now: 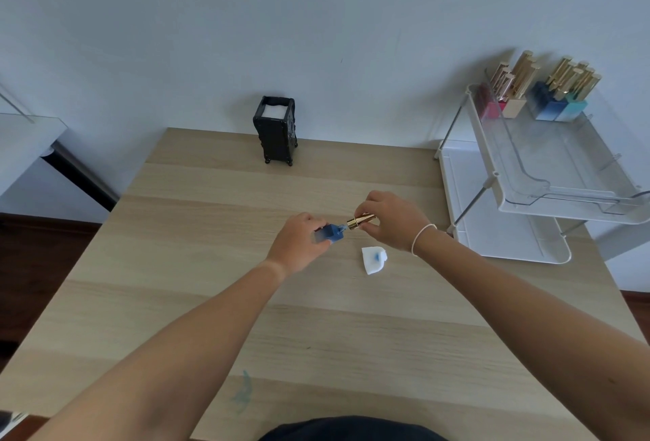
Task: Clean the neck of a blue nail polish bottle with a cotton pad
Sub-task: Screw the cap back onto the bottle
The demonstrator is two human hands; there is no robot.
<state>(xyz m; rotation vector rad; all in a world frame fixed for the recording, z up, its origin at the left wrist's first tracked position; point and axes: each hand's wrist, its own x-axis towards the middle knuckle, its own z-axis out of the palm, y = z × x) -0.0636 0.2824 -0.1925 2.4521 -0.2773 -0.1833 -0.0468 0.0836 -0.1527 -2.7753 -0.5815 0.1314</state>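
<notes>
My left hand grips the blue nail polish bottle, tilted so its neck points right. Just beyond the neck, my right hand pinches the gold cap with its open end facing the bottle; cap and neck nearly touch. A white cotton pad with a blue smear lies flat on the wooden table, just below my right hand and free of both hands.
A black holder with white pads stands at the table's far edge. To the right is a white two-tier rack carrying several gold-capped polish bottles. A blue stain marks the table near me.
</notes>
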